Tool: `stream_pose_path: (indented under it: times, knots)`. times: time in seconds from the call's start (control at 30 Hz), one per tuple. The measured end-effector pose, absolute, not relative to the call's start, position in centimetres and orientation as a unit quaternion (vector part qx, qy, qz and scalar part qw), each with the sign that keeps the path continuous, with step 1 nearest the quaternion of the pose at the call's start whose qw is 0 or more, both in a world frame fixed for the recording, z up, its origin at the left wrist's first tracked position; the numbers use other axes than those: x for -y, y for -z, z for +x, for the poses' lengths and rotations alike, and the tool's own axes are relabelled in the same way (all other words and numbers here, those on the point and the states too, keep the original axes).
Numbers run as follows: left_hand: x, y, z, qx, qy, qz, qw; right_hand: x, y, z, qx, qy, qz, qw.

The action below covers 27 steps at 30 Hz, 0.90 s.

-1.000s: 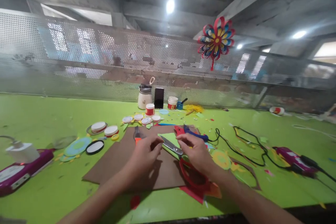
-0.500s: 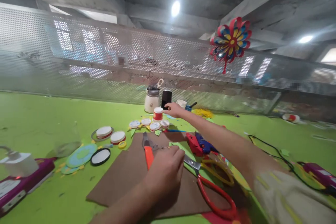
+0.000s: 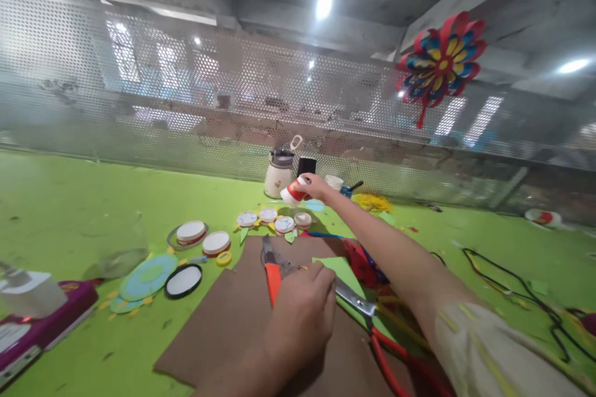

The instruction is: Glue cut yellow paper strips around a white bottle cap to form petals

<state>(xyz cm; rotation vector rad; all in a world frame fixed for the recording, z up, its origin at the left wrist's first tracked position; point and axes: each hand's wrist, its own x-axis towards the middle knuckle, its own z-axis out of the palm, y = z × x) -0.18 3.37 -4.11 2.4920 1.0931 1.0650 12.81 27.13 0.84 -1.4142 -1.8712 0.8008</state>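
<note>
My right hand (image 3: 315, 189) grips a red-and-white paper cup (image 3: 294, 191), raised and tilted above the small white discs (image 3: 284, 224) with yellow and green paper pieces. My left hand (image 3: 305, 307) is closed with its fingertips together over the brown cardboard (image 3: 223, 316); what they pinch, if anything, is hidden. Beside it on the left lies an orange utility knife (image 3: 273, 279). Red-handled scissors (image 3: 361, 308) lie to its right, over a green paper piece (image 3: 342, 273).
A white bottle (image 3: 278, 177) and a black phone (image 3: 307, 166) stand at the back. White lids (image 3: 216, 243) and a blue paper disc (image 3: 153, 274) are on the left, near a purple power strip (image 3: 69, 310). A black cable (image 3: 503, 279) lies right.
The paper cup, upright on the table before, is now lifted and tipped in my right hand. My left hand stays over the cardboard. The view has shifted slightly.
</note>
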Motion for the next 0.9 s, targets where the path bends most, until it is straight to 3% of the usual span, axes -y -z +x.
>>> stream_pose_path:
  times: [0.1, 0.2, 0.33, 0.6, 0.9]
  knots:
    - [-4.4, 4.2, -0.3, -0.415, -0.419, 0.777, 0.219, -24.6, -2.3, 14.8, 0.691, -0.373, -0.485, 0.384]
    - [-5.5, 3.4, -0.4, -0.459, -0.502, 0.598, 0.424, -20.6, -3.4, 16.6, 0.672, -0.439, -0.430, 0.413]
    - [-5.6, 1.3, -0.7, -0.426, -0.543, 0.466, 0.553, -14.0, -3.6, 17.8, 0.644, -0.502, -0.382, 0.433]
    - [-3.6, 1.7, 0.9, -0.327, -0.515, 0.564, 0.556, -4.1, -0.2, 19.2, 0.531, -0.539, -0.399, 0.518]
    - [-2.7, 2.9, 1.6, -0.305, -0.474, 0.602, 0.565, -1.4, 1.5, 20.5, 0.492, -0.487, -0.438, 0.574]
